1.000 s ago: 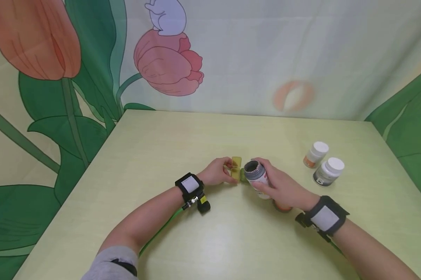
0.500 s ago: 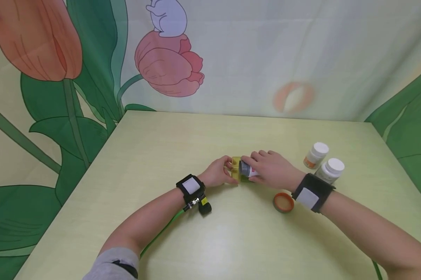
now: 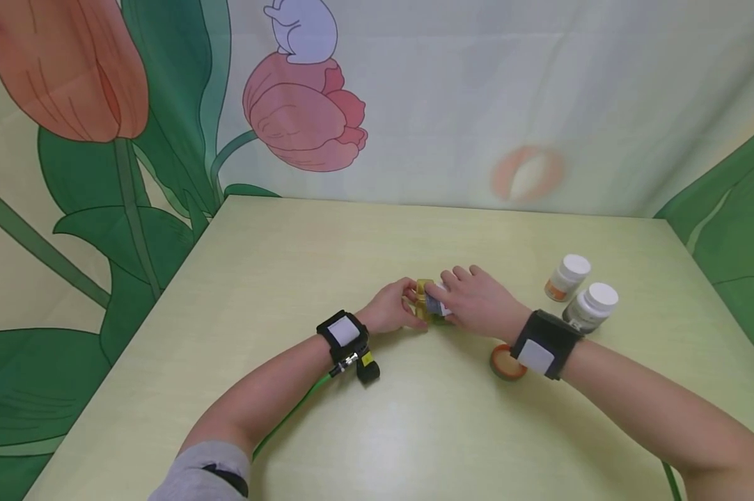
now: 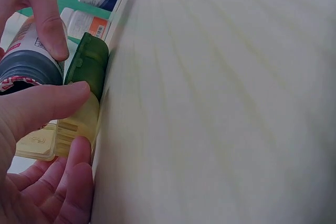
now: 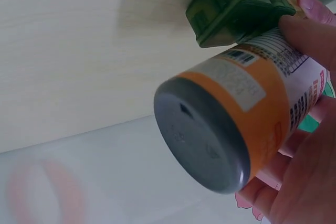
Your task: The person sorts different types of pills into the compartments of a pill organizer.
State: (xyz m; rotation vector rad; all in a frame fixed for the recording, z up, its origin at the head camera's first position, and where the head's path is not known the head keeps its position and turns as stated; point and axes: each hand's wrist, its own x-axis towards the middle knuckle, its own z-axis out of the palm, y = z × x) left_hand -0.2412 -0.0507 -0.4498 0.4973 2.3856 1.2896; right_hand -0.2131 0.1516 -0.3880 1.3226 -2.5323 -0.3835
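Observation:
My left hand [image 3: 392, 306] holds a small pill box at its yellow end [image 4: 79, 116], thumb on one side and fingers on the other. The yellow lid flap stands open; the green part [image 5: 231, 14] of the box points toward the right. With my right hand [image 3: 482, 300] I grip a supplement bottle [image 5: 236, 108] with a dark grey base and an orange and white label. It is uncapped and tipped, its grey neck [image 4: 31, 66] leaning over the open yellow compartment. Whether anything is coming out cannot be seen.
An orange-rimmed round cap [image 3: 507, 363] lies on the table [image 3: 326, 243] beside my right wrist. Two white-capped bottles, one with an orange label [image 3: 567, 278] and one with a dark label [image 3: 590, 308], stand at the right. A printed curtain [image 3: 439, 104] hangs behind.
My right hand has turned over and tipped the bottle leftward, bringing its mouth to the pill box. The cap on the table has come into fuller view. My left hand stays nearly still.

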